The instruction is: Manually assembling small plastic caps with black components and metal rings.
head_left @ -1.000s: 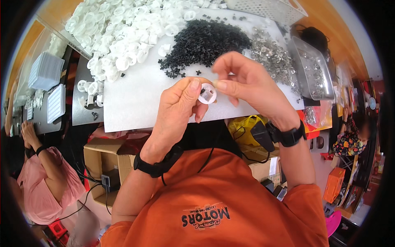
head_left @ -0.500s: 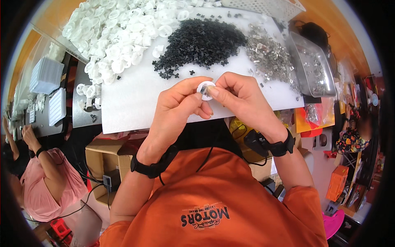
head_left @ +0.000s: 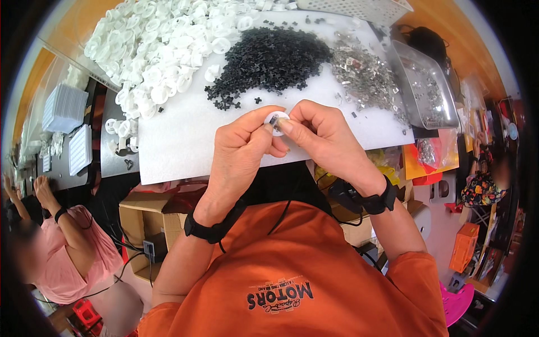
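Observation:
Both hands meet over the near part of a white work surface. Between them is a small round white plastic part with a dark, partly shiny piece at its middle. My left hand pinches the part's left edge between thumb and fingers. From the right, my right hand grips it too, the thumb pressing on its face beside the dark piece. The thumbs cover some of the part, so how the dark piece sits in it cannot be made out.
White round plastic parts heap at the far left. Beside them lie piles of black cross-shaped pieces and small metal pieces. A clear tub stands right; a white perforated basket is behind. A co-worker in pink sits left.
The view has shifted slightly. Both hands keep their grip on the white part, and the dark piece on it shows a little more clearly beside the right thumb.

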The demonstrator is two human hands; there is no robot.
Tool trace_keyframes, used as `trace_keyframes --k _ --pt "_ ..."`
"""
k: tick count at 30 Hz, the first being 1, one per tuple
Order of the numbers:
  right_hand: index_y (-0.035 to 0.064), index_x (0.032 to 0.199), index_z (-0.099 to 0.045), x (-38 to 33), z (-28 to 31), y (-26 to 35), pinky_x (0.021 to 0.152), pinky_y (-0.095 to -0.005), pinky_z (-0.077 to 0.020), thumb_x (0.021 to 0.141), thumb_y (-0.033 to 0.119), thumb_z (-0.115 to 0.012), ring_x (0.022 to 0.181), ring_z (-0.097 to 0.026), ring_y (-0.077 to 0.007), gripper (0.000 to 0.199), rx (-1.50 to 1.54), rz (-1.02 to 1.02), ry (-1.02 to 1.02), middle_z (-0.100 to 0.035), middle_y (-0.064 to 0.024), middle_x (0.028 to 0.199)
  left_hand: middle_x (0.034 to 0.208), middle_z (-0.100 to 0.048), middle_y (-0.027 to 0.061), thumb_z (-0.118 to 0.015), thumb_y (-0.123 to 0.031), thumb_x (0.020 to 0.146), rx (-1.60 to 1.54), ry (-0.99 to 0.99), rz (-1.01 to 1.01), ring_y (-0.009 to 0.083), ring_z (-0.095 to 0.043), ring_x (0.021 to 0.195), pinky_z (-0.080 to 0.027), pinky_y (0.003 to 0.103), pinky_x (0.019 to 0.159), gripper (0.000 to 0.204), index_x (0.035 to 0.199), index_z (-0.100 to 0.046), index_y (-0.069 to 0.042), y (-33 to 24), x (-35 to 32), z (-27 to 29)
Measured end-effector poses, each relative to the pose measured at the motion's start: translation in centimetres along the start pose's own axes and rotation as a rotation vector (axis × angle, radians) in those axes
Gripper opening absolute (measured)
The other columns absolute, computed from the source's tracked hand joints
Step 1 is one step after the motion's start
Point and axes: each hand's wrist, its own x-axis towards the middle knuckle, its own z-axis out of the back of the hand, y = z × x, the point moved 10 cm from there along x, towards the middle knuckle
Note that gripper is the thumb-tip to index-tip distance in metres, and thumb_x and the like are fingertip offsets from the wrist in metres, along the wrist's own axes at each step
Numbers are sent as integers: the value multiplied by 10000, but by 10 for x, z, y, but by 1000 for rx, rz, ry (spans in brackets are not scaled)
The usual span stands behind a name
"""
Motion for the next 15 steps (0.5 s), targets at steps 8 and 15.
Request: trace_keyframes --k 8,15 --pt "9 736 -518 -1 -1 -1 446 -251 -297 901 158 -582 525 -349 -52 231 0 22 2 -429 25 561 886 -649 68 -447 -25 898 19 -16 -25 95 -614 703 -534 229 648 266 1085 -627 29 -1 -1 1" --pt "8 743 -519 0 -1 -4 446 -254 -306 895 144 -581 517 -356 -59 213 -8 38 -14 -447 6 557 859 -649 67 -448 -31 901 59 -35 -47 88 -609 701 -531 230 647 255 1061 -637 29 -2 2 -1"
